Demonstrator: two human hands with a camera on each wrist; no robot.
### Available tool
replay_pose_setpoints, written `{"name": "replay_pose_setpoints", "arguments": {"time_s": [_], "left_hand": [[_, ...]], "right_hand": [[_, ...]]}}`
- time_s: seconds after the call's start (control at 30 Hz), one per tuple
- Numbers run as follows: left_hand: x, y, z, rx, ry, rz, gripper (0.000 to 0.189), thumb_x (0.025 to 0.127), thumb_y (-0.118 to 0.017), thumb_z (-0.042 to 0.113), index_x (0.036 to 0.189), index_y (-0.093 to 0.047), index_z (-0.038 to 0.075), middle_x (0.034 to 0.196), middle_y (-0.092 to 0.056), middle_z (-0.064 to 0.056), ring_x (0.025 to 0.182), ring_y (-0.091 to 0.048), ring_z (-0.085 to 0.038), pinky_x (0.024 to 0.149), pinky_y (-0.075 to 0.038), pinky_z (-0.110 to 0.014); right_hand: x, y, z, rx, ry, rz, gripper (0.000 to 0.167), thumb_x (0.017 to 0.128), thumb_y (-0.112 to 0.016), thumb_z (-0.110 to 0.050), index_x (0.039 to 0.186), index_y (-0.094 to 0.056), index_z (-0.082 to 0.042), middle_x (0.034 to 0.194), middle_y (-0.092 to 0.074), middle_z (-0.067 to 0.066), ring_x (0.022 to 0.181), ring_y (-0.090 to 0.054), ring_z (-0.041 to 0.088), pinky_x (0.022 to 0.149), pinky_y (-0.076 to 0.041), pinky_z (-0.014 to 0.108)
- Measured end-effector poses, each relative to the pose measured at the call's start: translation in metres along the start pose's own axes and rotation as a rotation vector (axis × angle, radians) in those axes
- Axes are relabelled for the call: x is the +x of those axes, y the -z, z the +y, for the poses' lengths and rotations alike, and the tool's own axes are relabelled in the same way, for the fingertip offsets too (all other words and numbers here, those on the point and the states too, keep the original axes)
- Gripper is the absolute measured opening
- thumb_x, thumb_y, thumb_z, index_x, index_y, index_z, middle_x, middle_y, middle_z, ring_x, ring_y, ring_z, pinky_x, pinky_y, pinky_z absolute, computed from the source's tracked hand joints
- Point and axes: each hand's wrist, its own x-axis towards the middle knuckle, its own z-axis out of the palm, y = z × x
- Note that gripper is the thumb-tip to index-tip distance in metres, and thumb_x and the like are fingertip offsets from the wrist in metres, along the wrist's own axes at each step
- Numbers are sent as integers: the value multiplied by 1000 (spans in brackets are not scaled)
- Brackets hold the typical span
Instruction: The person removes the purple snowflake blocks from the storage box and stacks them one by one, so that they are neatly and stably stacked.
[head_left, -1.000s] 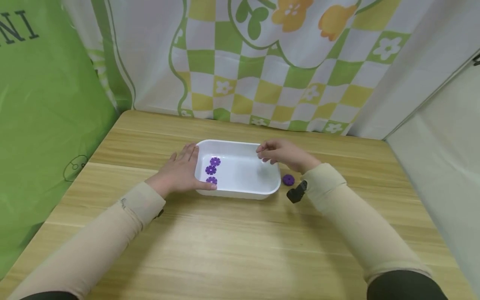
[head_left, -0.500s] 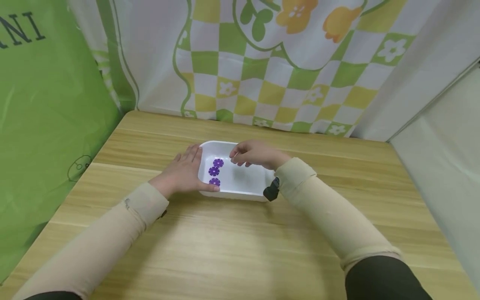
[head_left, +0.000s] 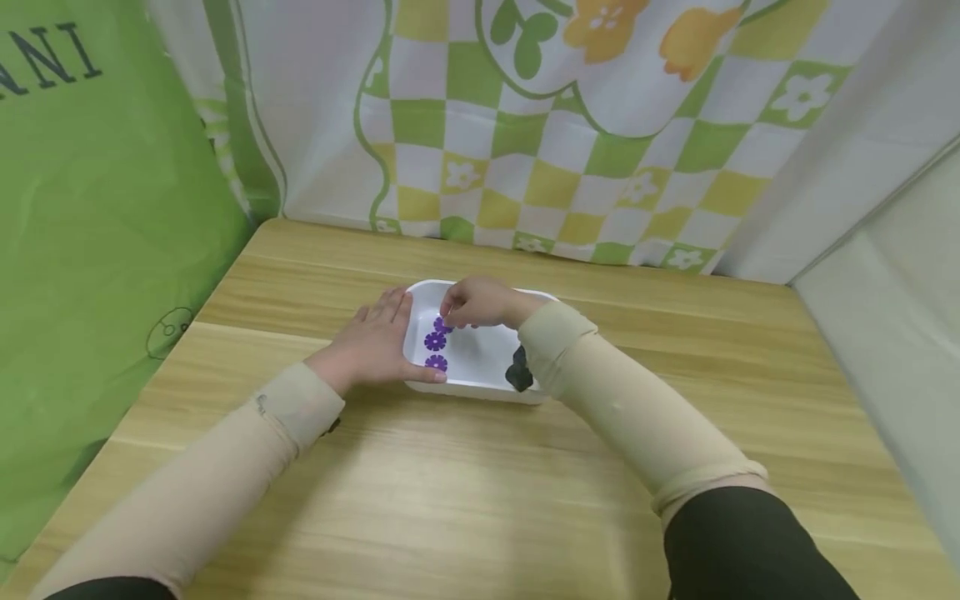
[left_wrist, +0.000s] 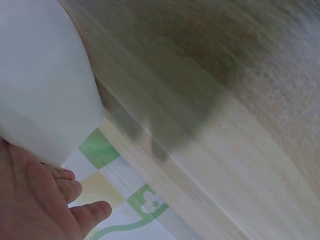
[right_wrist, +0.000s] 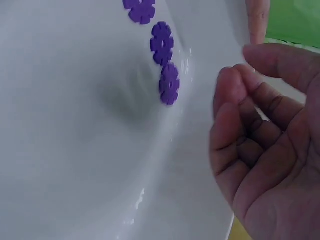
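A white rectangular tray [head_left: 480, 390] stands on the wooden table. Inside, near its left end, lie several purple notched plastic discs [head_left: 435, 341], flat in an uneven row. My left hand [head_left: 371, 342] steadies the tray, fingers straight along its left side and thumb over the front rim. In the left wrist view, those fingers [left_wrist: 67, 185] lie against the outer wall. My right hand [head_left: 480, 302] is above the tray, its fingertips overlapping the farthest disc in the head view. Seen from the right wrist, its fingers [right_wrist: 227, 130] curl loosely, with nothing visible between them and the thumb.
The wooden table [head_left: 420, 500] extends around the tray. Behind it hangs a checked green, yellow and white curtain [head_left: 555, 167], with a green sheet [head_left: 112, 250] on the left and a pale wall [head_left: 892, 275] on the right. A small black device [head_left: 519, 371] sits at the right wrist.
My right hand has moved left over the tray, from its right end to the discs. A purple piece right of the tray is now hidden behind the right arm. The left hand stays put.
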Motion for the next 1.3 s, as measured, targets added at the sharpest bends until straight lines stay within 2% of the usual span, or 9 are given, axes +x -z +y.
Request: {"name": "replay_pose_setpoints", "arguments": {"time_s": [0.2,0.4,0.53,0.67,0.77,0.83,0.97,1.2,1.3], "left_hand": [[2,-1,1,5,4,-1,142,75,-66,85,161,-1,-7,170,5,-23,157,3,-38,125,-5,-58],[2,-2,0,-1,2,-4,143,74,-66,86,161,-1,-7,170,5,-23,157,3,-37,125,-5,-57],[1,-1,0,0,-7,-1,141,76,-66,85,161,-1,-7,170,5,-24,157,4,-37,125,-5,-57],[0,1,0,4,-8,-4,140,77,-66,83,161,0,-7,170,6,-24,157,5,-36,125,-5,-57],[-1,1,-1,3,-8,-11,140,77,-65,84,161,1,-7,170,6,-23,157,5,-36,125,-5,-58],[0,1,-2,-2,-10,-13,140,77,-64,85,161,1,-7,170,6,-23,157,5,-35,125,-5,-57],[1,1,-2,-7,-15,-9,140,77,-64,85,162,0,-6,170,6,-23,157,5,-35,125,-6,-57],[0,2,-2,-6,-15,-10,140,77,-65,85,162,0,-6,170,6,-23,157,5,-36,125,-6,-57],[0,1,-3,-5,-12,-15,140,77,-64,85,162,0,-6,170,7,-23,157,5,-35,125,-6,-57]], "right_hand": [[11,1,1,-44,-23,-13,22,98,-66,-11,116,-70,0,106,-73,12,94,-66,22,82,-56,29],[16,-2,-1,-258,-1,-15,23,93,-71,-11,115,-73,-3,111,-73,10,100,-66,22,93,-53,33],[18,-9,-7,-347,71,-125,21,92,-75,-12,112,-75,-6,110,-73,6,101,-65,20,95,-51,32],[21,-16,-15,-429,176,-265,27,91,-77,-11,117,-74,-7,106,-74,4,98,-65,16,92,-51,29],[24,-20,-16,-471,216,-311,30,88,-79,-10,117,-73,-7,101,-74,2,93,-64,14,88,-51,27],[26,-24,-15,-471,211,-316,29,87,-80,-8,114,-73,-6,97,-72,1,89,-62,13,85,-51,26],[26,-28,-14,-512,231,-274,24,85,-81,-7,107,-72,-6,91,-69,0,84,-59,14,80,-51,26],[27,-33,-16,-587,282,-247,16,85,-81,-8,98,-71,-6,89,-69,0,81,-59,13,79,-51,25],[28,-33,-14,-543,272,-247,12,86,-80,-7,93,-70,-7,86,-66,-1,80,-57,13,77,-50,25]]}}
